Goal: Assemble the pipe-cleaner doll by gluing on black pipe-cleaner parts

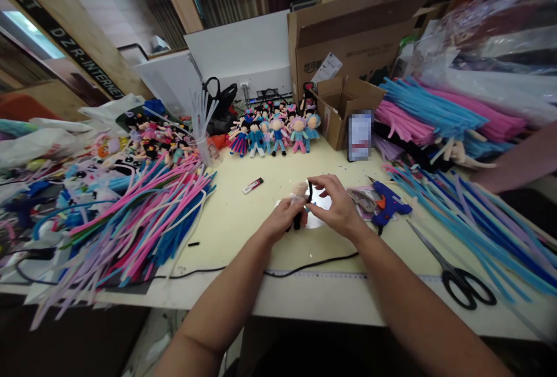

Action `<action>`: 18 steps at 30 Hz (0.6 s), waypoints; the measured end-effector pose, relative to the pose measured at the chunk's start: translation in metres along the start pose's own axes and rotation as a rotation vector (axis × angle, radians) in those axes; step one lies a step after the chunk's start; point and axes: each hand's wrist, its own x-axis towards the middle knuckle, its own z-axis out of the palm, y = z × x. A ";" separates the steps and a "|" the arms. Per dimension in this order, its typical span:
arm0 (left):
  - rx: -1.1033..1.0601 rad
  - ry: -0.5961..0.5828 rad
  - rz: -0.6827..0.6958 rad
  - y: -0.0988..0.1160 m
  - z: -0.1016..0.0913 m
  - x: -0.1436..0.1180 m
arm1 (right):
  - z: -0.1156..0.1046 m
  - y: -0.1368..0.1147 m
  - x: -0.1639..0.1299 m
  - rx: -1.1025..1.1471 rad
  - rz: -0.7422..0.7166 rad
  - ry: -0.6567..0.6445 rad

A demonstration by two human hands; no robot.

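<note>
Forearms (pixel 228 293); black strip (pixel 310 191) in right hand (pixel 337 203)

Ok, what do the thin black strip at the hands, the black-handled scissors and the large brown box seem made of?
Thin black strip: perhaps soft fibre, from its matte look; too small to confirm.
Black-handled scissors: probably steel, by the dull grey blades; smooth loops, likely plastic.
Brown box: matte cardboard, by its folded flaps.

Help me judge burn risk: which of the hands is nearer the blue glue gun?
Right. The right hand is just left of the blue glue gun, apart from it; the left hand is farther left.
</note>
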 end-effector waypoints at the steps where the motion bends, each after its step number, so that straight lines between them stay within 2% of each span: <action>1: 0.029 -0.014 0.001 0.001 -0.001 -0.001 | -0.001 0.000 0.000 -0.002 -0.003 0.001; 8: 0.211 -0.030 -0.028 0.008 0.000 -0.004 | -0.006 -0.001 0.001 -0.009 0.009 -0.022; 18: 0.205 -0.035 -0.058 0.013 0.003 -0.007 | -0.003 0.002 0.000 -0.040 -0.003 -0.055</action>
